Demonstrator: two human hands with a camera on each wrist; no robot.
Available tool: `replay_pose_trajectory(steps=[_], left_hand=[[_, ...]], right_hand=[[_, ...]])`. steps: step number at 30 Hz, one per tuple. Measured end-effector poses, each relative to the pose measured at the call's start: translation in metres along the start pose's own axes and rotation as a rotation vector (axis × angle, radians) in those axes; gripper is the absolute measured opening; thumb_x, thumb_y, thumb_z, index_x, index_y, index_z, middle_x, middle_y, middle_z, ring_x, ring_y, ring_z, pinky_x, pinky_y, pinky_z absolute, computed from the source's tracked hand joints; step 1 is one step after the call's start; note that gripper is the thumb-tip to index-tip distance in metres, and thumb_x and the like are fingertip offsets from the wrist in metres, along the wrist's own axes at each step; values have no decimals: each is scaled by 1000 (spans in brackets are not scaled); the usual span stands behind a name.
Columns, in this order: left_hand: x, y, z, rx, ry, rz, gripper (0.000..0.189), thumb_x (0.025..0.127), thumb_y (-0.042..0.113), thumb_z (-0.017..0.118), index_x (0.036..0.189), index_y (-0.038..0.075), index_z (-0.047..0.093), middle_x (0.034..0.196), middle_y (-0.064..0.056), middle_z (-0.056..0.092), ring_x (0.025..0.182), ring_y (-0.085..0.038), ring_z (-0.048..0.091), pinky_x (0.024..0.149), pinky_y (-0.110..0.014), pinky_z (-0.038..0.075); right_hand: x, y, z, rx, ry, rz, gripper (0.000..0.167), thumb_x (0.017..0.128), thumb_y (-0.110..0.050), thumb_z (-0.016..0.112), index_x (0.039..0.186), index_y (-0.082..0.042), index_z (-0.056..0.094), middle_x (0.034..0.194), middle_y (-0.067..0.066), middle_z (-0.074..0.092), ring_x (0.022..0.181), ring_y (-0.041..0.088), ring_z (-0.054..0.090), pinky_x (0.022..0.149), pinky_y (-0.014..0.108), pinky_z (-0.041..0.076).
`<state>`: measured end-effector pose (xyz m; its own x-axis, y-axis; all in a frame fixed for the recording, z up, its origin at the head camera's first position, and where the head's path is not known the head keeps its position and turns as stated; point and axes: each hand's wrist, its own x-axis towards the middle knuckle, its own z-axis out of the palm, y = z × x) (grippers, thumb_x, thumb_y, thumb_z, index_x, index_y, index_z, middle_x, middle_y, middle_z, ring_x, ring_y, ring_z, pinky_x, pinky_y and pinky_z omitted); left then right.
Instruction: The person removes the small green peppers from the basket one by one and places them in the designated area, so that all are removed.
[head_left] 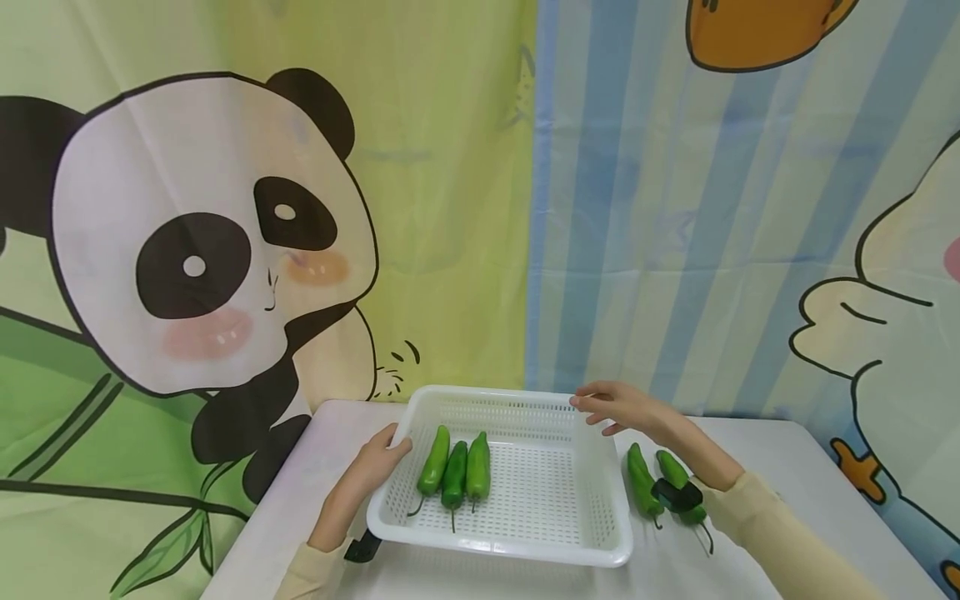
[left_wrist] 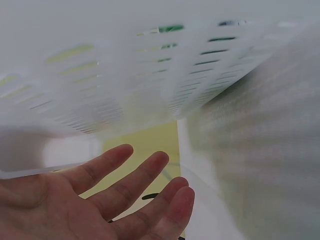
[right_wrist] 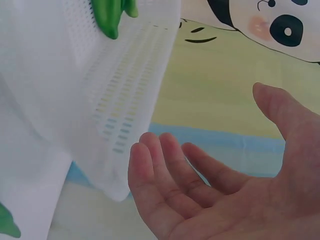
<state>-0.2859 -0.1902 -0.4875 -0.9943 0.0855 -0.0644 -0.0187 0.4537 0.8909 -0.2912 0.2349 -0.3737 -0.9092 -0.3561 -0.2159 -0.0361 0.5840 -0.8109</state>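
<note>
A white plastic basket (head_left: 495, 547) with slotted walls carries three green chili peppers (head_left: 454, 477) on the left part of its floor. At its left rim my left hand (head_left: 377, 461) grips the edge, thumb over the rim. Below that rim, the left wrist view shows the other fingers (left_wrist: 135, 187) extended along the outside. My right hand (head_left: 628, 408) is at the back right corner, fingers loosely extended and holding nothing. In the right wrist view its fingertips (right_wrist: 142, 155) are right beside the basket's corner, thumb spread away.
To the right of the basket, two more green chili peppers (head_left: 641, 483) lie on the white table (head_left: 757, 467). The right wrist's black strap (head_left: 677, 495) overlaps one of them. Behind the table hangs a cartoon-printed curtain (head_left: 457, 208) close to its back edge.
</note>
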Motion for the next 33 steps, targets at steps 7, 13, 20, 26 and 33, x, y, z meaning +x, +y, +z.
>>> replay_pose_trajectory(steps=[7, 13, 20, 26, 33], left_hand=[[-1, 1, 1, -19, -8, 5, 46, 105, 25, 50, 147, 8, 45, 123, -24, 67, 82, -27, 75, 58, -40, 65], [-4, 5, 1, -16, -16, 12, 47, 105, 24, 49, 149, 8, 43, 125, -26, 65, 83, -29, 75, 57, -41, 65], [-3, 5, 1, -9, -12, 7, 47, 105, 24, 49, 148, 7, 45, 124, -26, 66, 83, -28, 75, 58, -40, 65], [-2, 6, 0, 7, -14, -8, 47, 104, 25, 49, 148, 7, 44, 122, -26, 66, 81, -28, 75, 56, -40, 65], [-2, 6, -2, 5, -16, -14, 48, 104, 25, 49, 148, 6, 44, 122, -27, 67, 80, -28, 75, 56, -40, 65]], right_hand=[[10, -17, 5, 48, -83, -25, 70, 98, -51, 59, 149, -5, 44, 146, 21, 52, 129, 37, 57, 101, 50, 57], [23, -27, 11, 75, -139, 2, 70, 99, -54, 56, 149, -7, 44, 145, 21, 52, 131, 36, 56, 101, 49, 57], [38, -33, 27, 79, -166, 51, 70, 96, -56, 59, 145, -8, 49, 141, 19, 56, 125, 33, 60, 98, 48, 58], [55, -33, 45, 33, -183, 93, 67, 95, -54, 62, 142, -7, 52, 134, 17, 60, 121, 34, 62, 94, 47, 60], [78, -27, 77, -39, -216, 124, 67, 94, -54, 64, 141, -7, 54, 128, 16, 65, 113, 32, 67, 88, 48, 62]])
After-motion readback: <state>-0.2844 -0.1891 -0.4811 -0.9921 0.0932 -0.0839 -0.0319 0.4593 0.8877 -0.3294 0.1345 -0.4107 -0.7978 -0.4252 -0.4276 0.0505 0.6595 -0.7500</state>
